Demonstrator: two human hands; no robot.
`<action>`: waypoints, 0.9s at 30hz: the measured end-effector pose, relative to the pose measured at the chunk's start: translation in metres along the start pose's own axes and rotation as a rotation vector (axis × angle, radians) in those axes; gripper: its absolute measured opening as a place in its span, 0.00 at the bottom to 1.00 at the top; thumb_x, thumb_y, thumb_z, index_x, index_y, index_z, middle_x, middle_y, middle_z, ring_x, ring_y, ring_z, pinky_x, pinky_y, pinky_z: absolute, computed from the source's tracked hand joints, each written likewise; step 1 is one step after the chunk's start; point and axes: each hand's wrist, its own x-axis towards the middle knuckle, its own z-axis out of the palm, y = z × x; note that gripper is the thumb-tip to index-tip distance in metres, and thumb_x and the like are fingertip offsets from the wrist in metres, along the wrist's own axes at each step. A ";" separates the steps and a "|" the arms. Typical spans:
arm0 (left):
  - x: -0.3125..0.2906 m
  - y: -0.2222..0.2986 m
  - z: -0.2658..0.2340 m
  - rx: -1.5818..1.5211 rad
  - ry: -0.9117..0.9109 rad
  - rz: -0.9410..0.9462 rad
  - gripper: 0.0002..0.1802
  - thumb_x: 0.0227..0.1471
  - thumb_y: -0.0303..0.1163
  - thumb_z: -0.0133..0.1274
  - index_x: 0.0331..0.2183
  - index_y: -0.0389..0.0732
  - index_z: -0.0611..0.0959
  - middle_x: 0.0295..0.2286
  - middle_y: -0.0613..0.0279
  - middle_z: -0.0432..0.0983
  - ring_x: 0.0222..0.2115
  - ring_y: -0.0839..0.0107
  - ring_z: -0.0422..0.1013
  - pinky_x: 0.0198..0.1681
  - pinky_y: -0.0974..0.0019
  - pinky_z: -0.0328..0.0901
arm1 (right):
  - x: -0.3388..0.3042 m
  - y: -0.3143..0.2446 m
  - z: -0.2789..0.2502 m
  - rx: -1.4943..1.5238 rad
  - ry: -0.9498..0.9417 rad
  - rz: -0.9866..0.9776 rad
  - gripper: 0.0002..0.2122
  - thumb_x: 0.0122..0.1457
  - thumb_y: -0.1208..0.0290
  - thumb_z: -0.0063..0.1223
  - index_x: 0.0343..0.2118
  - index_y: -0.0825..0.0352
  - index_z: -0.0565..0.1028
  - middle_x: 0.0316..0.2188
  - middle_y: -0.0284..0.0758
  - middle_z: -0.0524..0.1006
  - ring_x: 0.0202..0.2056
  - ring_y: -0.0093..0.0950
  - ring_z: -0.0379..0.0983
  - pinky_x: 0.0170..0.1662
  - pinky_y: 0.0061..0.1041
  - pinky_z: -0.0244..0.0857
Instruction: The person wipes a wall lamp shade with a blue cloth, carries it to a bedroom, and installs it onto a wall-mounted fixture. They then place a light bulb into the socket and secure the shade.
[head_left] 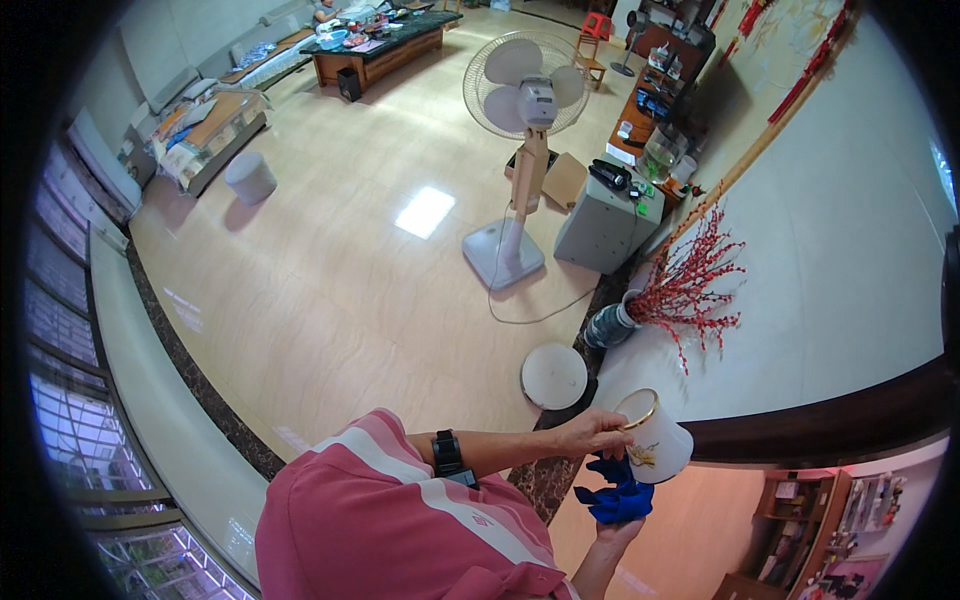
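My left hand (592, 433), with a dark watch on its wrist, grips a white cup (668, 452) by its near side. The cup has a gold rim and a yellow floral pattern, and it tilts with its mouth toward the upper left. Just below it, a crumpled blue cloth (612, 500) lies in my right hand (622, 533). The cloth reaches up against the cup's lower side. My right fingers are mostly covered by the cloth.
A white standing fan (535, 100) with a trailing cord stands ahead, beside a grey cabinet (610, 225). Near my left arm are a round white disc-like object (554, 376) and a vase (608, 325) of red-berried branches. Shelves (800, 530) stand at lower right; a person sits far off.
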 end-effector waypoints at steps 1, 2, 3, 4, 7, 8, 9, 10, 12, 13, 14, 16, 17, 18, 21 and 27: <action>-0.001 0.002 -0.001 0.049 0.006 0.016 0.16 0.66 0.40 0.53 0.34 0.35 0.82 0.25 0.65 0.81 0.23 0.80 0.74 0.29 0.73 0.69 | 0.001 0.001 -0.004 0.028 0.011 0.003 0.29 0.64 0.60 0.43 0.62 0.78 0.60 0.48 0.57 0.75 0.42 0.53 0.77 0.33 0.63 0.77; -0.002 0.004 -0.002 0.102 0.009 0.029 0.16 0.65 0.40 0.54 0.34 0.35 0.82 0.25 0.65 0.81 0.23 0.79 0.74 0.29 0.72 0.69 | 0.001 0.000 -0.006 0.057 0.022 0.007 0.29 0.64 0.60 0.43 0.62 0.78 0.60 0.48 0.56 0.75 0.42 0.53 0.77 0.33 0.62 0.77; -0.002 0.006 -0.002 0.157 0.024 0.033 0.16 0.65 0.39 0.54 0.34 0.35 0.82 0.24 0.65 0.82 0.23 0.79 0.74 0.29 0.72 0.69 | 0.000 0.000 -0.007 0.035 0.047 0.024 0.28 0.61 0.62 0.44 0.60 0.78 0.62 0.47 0.56 0.76 0.35 0.49 0.77 0.32 0.60 0.78; -0.003 0.008 -0.003 0.198 0.010 0.053 0.16 0.64 0.39 0.55 0.34 0.35 0.82 0.24 0.63 0.81 0.23 0.78 0.74 0.29 0.71 0.70 | -0.001 -0.002 -0.006 0.013 0.074 0.039 0.27 0.59 0.64 0.45 0.57 0.78 0.65 0.45 0.55 0.77 0.29 0.45 0.77 0.31 0.58 0.78; -0.003 0.007 -0.006 0.335 -0.009 0.084 0.14 0.63 0.38 0.56 0.35 0.35 0.82 0.23 0.59 0.81 0.23 0.76 0.76 0.29 0.69 0.70 | -0.007 -0.008 0.003 0.173 0.119 0.129 0.27 0.59 0.61 0.45 0.55 0.79 0.68 0.46 0.55 0.78 0.27 0.43 0.78 0.33 0.55 0.78; -0.002 0.003 -0.006 0.385 -0.014 0.095 0.13 0.63 0.37 0.56 0.36 0.36 0.82 0.23 0.58 0.81 0.23 0.75 0.76 0.29 0.68 0.71 | -0.008 -0.010 0.005 0.156 0.119 0.125 0.29 0.61 0.57 0.44 0.56 0.79 0.67 0.47 0.56 0.78 0.29 0.44 0.78 0.34 0.55 0.78; -0.001 -0.001 -0.007 0.428 -0.026 0.117 0.11 0.62 0.36 0.57 0.36 0.36 0.83 0.22 0.57 0.80 0.23 0.74 0.77 0.29 0.68 0.71 | -0.011 -0.013 0.007 0.139 0.119 0.120 0.30 0.62 0.54 0.43 0.57 0.79 0.67 0.48 0.56 0.77 0.31 0.45 0.78 0.36 0.55 0.77; -0.002 -0.008 -0.007 0.474 -0.002 0.138 0.10 0.62 0.35 0.57 0.37 0.37 0.83 0.22 0.57 0.80 0.24 0.73 0.77 0.30 0.67 0.71 | -0.011 -0.015 0.007 0.012 0.118 0.078 0.32 0.64 0.50 0.41 0.58 0.79 0.66 0.49 0.56 0.77 0.34 0.46 0.78 0.37 0.56 0.77; -0.004 -0.022 -0.006 0.515 -0.014 0.202 0.09 0.61 0.33 0.58 0.39 0.38 0.84 0.22 0.56 0.80 0.25 0.72 0.78 0.30 0.66 0.71 | -0.018 -0.023 0.002 -0.041 0.052 0.070 0.39 0.66 0.38 0.36 0.62 0.76 0.64 0.53 0.54 0.76 0.41 0.48 0.77 0.43 0.57 0.74; -0.005 -0.030 -0.005 0.563 -0.070 0.160 0.09 0.60 0.31 0.59 0.41 0.39 0.84 0.22 0.58 0.81 0.25 0.72 0.78 0.31 0.65 0.71 | -0.022 -0.027 -0.004 0.102 -0.036 -0.027 0.39 0.67 0.39 0.36 0.65 0.73 0.62 0.58 0.50 0.73 0.49 0.48 0.75 0.53 0.54 0.70; -0.007 -0.037 0.002 0.401 -0.095 -0.041 0.11 0.63 0.36 0.57 0.36 0.38 0.84 0.24 0.62 0.82 0.24 0.76 0.75 0.29 0.68 0.70 | -0.028 -0.032 -0.010 0.134 0.069 -0.086 0.36 0.69 0.42 0.34 0.67 0.72 0.60 0.61 0.47 0.71 0.58 0.46 0.69 0.62 0.50 0.63; -0.003 -0.046 0.007 0.217 -0.156 -0.245 0.14 0.66 0.39 0.53 0.40 0.38 0.83 0.29 0.60 0.83 0.30 0.74 0.79 0.34 0.66 0.74 | -0.041 -0.044 -0.030 0.271 0.295 -0.369 0.31 0.73 0.50 0.31 0.69 0.70 0.58 0.63 0.46 0.68 0.63 0.44 0.65 0.66 0.47 0.59; -0.007 -0.047 0.012 0.019 -0.126 -0.231 0.13 0.66 0.39 0.53 0.39 0.38 0.82 0.28 0.58 0.83 0.30 0.72 0.79 0.35 0.67 0.74 | -0.056 -0.056 -0.040 0.193 0.131 -0.443 0.31 0.73 0.49 0.31 0.69 0.69 0.57 0.63 0.46 0.68 0.62 0.43 0.66 0.66 0.47 0.59; -0.007 -0.047 0.016 -0.059 -0.118 -0.288 0.14 0.67 0.40 0.52 0.38 0.38 0.82 0.27 0.58 0.83 0.27 0.72 0.78 0.33 0.68 0.72 | -0.074 -0.064 -0.048 0.159 0.186 -0.557 0.30 0.73 0.51 0.32 0.69 0.68 0.59 0.62 0.46 0.70 0.61 0.42 0.67 0.66 0.46 0.60; -0.003 -0.039 0.039 -0.194 -0.071 -0.396 0.16 0.67 0.42 0.51 0.39 0.38 0.80 0.27 0.56 0.82 0.26 0.71 0.77 0.31 0.69 0.70 | -0.121 -0.078 -0.058 0.044 0.578 -0.808 0.25 0.72 0.52 0.35 0.60 0.67 0.68 0.53 0.40 0.76 0.52 0.35 0.73 0.58 0.39 0.67; 0.008 -0.022 0.144 -0.182 -0.304 -0.443 0.18 0.66 0.46 0.52 0.41 0.39 0.79 0.25 0.58 0.81 0.25 0.70 0.77 0.30 0.69 0.69 | -0.167 -0.104 -0.049 -1.453 0.526 -0.808 0.18 0.57 0.78 0.47 0.51 0.74 0.75 0.53 0.41 0.76 0.49 0.34 0.76 0.56 0.31 0.67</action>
